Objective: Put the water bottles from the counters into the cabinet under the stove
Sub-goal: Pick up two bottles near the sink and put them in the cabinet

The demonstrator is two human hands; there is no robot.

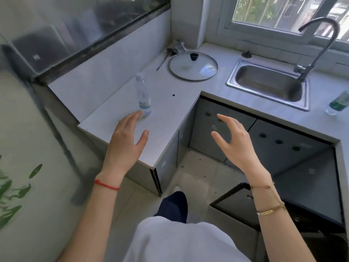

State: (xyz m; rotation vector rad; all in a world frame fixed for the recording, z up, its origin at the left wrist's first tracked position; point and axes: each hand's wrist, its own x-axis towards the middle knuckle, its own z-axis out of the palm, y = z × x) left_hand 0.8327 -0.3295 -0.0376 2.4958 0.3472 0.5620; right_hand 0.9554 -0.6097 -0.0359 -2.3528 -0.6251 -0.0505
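A clear water bottle with a blue label (143, 95) stands upright on the left arm of the pale counter (166, 118). My left hand (125, 141) is open just in front of it, fingertips close to the bottle's base, holding nothing. My right hand (233, 141) hovers open over the floor gap in front of the grey cabinet doors (224, 129), empty as well. A second bottle with a green label (338, 104) stands at the counter's far right edge, partly cut off by the frame.
A glass pot lid (193, 66) lies in the counter's corner, with a utensil (164, 59) beside it. A steel sink (268, 85) with a curved tap (319, 48) sits under the window. A dark open cabinet door (238, 203) juts out at lower right.
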